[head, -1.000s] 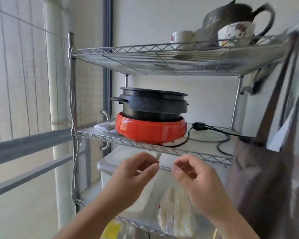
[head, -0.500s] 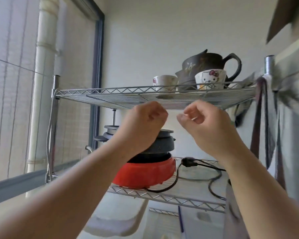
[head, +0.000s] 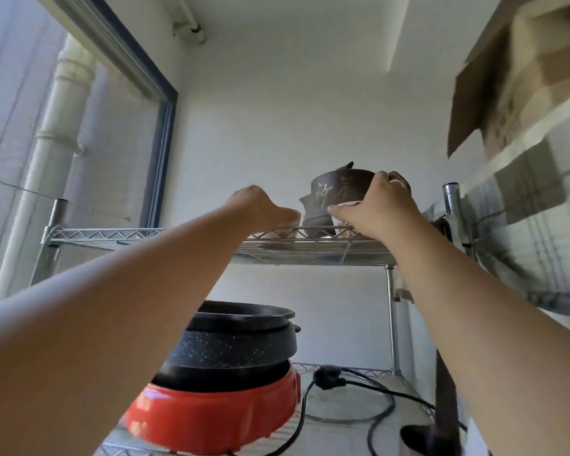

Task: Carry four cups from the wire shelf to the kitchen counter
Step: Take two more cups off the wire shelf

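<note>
Having been raised from below the wire shelf (head: 310,250), both hands are laid on white cups at frame centre: the left hand (head: 260,205) covers one, grip unclear, while the right hand (head: 380,205) is closed around another beside the dark teapot (head: 334,199).

Soft daylight enters through the window (head: 20,133) on the left and leaves the white wall (head: 277,120) bright and even, with no hard shadows. The red cooker (head: 211,419) shows a pale sheen on its rim. Wide-angle distortion swells both forearms toward the lower corners and bends the shelf (head: 145,236) posts. The cardboard box (head: 520,70) and checked cloth (head: 533,205) at the right edge are smeared by blur.
</note>
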Action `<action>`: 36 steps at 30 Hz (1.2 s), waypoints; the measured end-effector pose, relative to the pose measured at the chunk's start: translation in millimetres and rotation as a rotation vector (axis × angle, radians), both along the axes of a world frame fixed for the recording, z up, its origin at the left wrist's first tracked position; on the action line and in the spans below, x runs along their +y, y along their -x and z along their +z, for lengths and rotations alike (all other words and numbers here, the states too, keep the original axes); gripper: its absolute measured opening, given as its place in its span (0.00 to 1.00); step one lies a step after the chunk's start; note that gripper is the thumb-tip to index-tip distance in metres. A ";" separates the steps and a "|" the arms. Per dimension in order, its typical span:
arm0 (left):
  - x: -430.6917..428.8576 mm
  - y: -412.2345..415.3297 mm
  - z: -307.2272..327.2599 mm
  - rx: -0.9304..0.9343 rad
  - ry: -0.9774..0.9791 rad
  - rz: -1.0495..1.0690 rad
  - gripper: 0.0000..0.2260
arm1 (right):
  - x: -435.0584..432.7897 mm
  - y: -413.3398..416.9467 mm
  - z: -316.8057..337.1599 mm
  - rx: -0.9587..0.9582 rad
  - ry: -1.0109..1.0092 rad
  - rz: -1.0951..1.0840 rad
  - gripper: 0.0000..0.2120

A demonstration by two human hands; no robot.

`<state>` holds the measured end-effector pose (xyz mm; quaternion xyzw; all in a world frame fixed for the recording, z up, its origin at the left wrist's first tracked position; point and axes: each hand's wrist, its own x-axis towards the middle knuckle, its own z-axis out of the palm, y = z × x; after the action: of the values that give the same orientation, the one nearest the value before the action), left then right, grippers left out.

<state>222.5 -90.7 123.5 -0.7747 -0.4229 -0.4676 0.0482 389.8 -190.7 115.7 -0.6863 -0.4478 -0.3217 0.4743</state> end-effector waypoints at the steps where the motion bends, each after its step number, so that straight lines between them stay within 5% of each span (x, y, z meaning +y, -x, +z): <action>1: 1.2 -3.2 0.4 0.018 0.045 -0.013 0.27 | 1.3 -0.3 4.2 0.039 0.053 -0.018 0.49; 7: -7.8 -7.0 6.7 0.139 0.212 -0.058 0.26 | -2.0 8.5 29.5 0.101 0.462 -0.121 0.38; 11: -17.2 -9.1 8.1 0.241 0.275 -0.124 0.23 | 3.2 2.5 31.7 0.126 0.533 -0.087 0.36; 15: -7.8 -11.1 7.8 0.153 0.285 -0.140 0.19 | 10.5 -8.1 29.9 0.168 0.333 0.014 0.28; 19: 15.9 -7.5 7.9 -0.234 0.337 -0.316 0.26 | 10.3 -6.9 29.2 0.242 0.130 0.254 0.51; 24: 16.7 14.0 11.5 -0.626 0.330 -0.687 0.32 | 0.1 -2.1 34.3 0.318 -0.122 0.506 0.53; 30: 8.5 30.8 -4.2 -0.712 0.239 -0.922 0.15 | 1.1 2.3 15.2 0.337 -0.299 0.753 0.43; 33: -2.0 42.6 -18.6 -0.733 0.215 -1.065 0.07 | -7.7 14.7 -3.0 0.294 -0.375 0.869 0.24; 36: -18.1 53.8 -42.5 -0.792 0.268 -1.195 0.11 | -21.6 32.1 -27.9 0.253 -0.416 0.971 0.12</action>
<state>168.7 -108.8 81.0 -0.6452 0.0327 -0.6035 -0.4673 357.6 -212.3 87.8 -0.3257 -0.5796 -0.0622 0.7444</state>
